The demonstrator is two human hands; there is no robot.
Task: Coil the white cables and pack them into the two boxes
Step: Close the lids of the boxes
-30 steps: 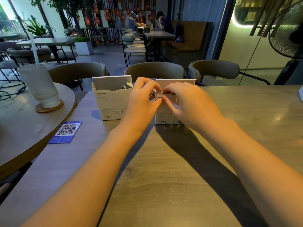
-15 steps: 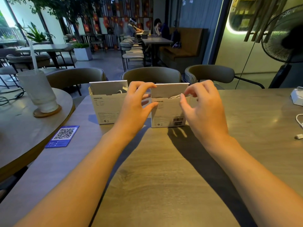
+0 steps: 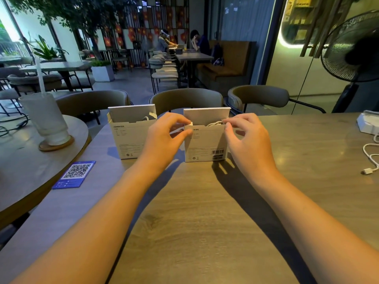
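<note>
I pinch the side flaps of the right-hand white cardboard box (image 3: pixel 205 144) with left hand (image 3: pixel 164 138) and right hand (image 3: pixel 246 140), aiming to fold them inward evenly over the coiled white cable (image 3: pixel 215 123).

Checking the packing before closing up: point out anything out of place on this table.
One white cable lies loose at the table's right edge, not boxed. In the right box, cable pokes above the open top. The left box also stands open.
</note>
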